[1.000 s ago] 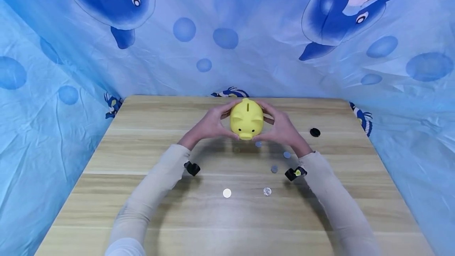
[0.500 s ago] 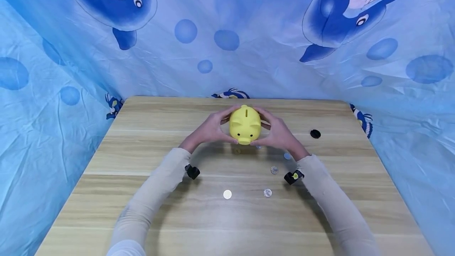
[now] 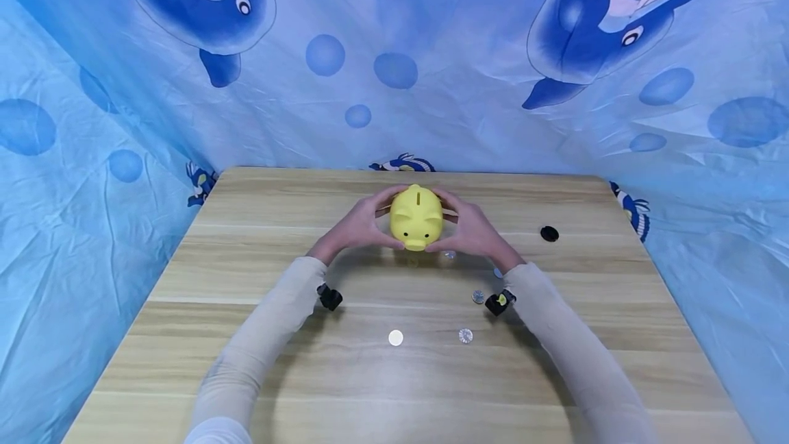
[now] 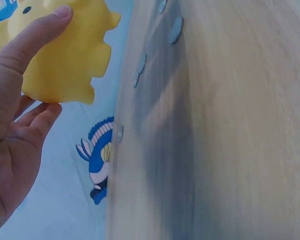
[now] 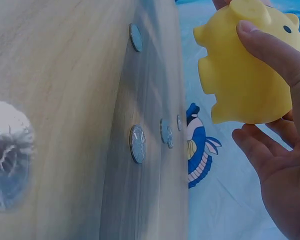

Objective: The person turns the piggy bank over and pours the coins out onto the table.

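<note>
A yellow piggy bank (image 3: 416, 218) with a slot in its top and a snout facing the person is held up over the wooden table between both hands. On its left side the left hand (image 3: 368, 223) grips it, and the left wrist view shows that thumb on the bank's yellow body (image 4: 75, 60). The right hand (image 3: 466, 227) grips the opposite side; its thumb (image 5: 247, 27) presses near the snout in the right wrist view. Clearance shows between the bank's feet and the tabletop. Several coins lie beneath and nearer, among them a shiny one (image 3: 396, 338) and a ridged one (image 3: 466, 336).
A small black round piece (image 3: 549, 233) lies on the wooden table (image 3: 246, 362), right of the hands. Another coin (image 3: 478, 297) is close to the right wrist's black camera (image 3: 500, 302). Blue dolphin-print cloth (image 3: 394, 122) hangs behind the table and at its sides.
Both hands have brought the piggy bank a little to the left and slightly lower in the head view, with their hold on it kept. The coins and black piece stay put.
</note>
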`<action>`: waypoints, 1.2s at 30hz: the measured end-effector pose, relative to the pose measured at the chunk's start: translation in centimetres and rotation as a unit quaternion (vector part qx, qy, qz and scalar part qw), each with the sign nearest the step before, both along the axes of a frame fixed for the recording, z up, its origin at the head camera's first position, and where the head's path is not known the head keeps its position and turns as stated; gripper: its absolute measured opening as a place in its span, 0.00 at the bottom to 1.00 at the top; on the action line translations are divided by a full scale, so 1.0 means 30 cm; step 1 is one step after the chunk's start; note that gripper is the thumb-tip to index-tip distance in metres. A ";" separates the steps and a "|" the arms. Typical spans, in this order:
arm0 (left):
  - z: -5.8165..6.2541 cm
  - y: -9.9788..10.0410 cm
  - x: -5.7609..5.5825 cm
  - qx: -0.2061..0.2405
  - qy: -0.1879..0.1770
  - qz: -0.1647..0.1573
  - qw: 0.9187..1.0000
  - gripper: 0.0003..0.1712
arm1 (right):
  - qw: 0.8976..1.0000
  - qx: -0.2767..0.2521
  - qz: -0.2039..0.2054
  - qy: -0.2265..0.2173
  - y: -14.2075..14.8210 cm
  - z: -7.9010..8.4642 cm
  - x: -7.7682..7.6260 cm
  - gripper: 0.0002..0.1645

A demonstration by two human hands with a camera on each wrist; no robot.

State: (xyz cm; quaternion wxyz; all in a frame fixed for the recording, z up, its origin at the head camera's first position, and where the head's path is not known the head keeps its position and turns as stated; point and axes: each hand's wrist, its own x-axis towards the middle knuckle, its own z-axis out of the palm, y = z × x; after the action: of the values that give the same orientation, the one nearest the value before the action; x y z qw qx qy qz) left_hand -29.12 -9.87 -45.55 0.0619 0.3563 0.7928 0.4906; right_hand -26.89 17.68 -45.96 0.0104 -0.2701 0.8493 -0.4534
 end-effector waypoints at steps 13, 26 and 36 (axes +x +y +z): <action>-0.042 -0.058 -0.014 -0.022 -0.037 0.019 0.999 0.69 | 1.000 0.018 0.023 0.004 -0.054 -0.048 -0.043 0.69; -0.114 -0.079 -0.022 -0.018 -0.055 0.022 0.998 0.69 | 0.999 0.044 0.019 -0.017 -0.074 -0.090 -0.045 0.70; -0.124 -0.081 -0.025 -0.020 -0.063 0.022 0.998 0.68 | 0.998 0.056 0.013 -0.004 -0.077 -0.087 -0.041 0.70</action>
State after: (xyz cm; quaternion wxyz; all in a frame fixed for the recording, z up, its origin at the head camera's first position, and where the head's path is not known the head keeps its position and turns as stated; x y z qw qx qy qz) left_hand -29.88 -12.29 -49.27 0.1076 0.3057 0.8050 0.4970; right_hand -28.13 15.38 -48.57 0.0346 -0.2788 0.8698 -0.4056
